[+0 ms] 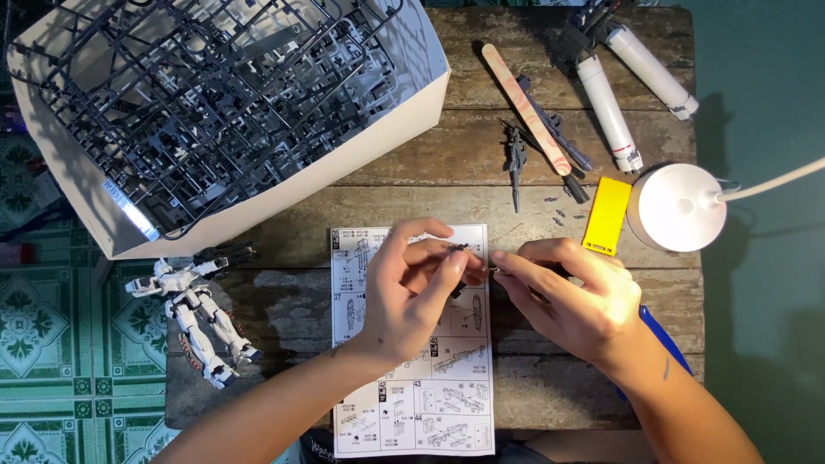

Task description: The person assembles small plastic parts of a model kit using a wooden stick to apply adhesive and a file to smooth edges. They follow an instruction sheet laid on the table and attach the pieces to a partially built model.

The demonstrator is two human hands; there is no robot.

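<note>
Left hand (411, 288) grip pinching small dark plastic model part (458, 249); right hand (574, 296) grip pinching thin metal tool (497, 271) at it, above printed instruction sheet (412, 404). Trimming step; next needs steady, fine contact.

Both forearms enter from below, converging. Left hand (411, 288) raised, fingers curled, thumb and forefinger pinched. Right hand (574, 296) knuckles up, fingertips pinched, pointing left, nearly meeting the left's.

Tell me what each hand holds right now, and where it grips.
Left hand pinches a small dark part by its end; right hand holds a thin tool near its tip.
</note>
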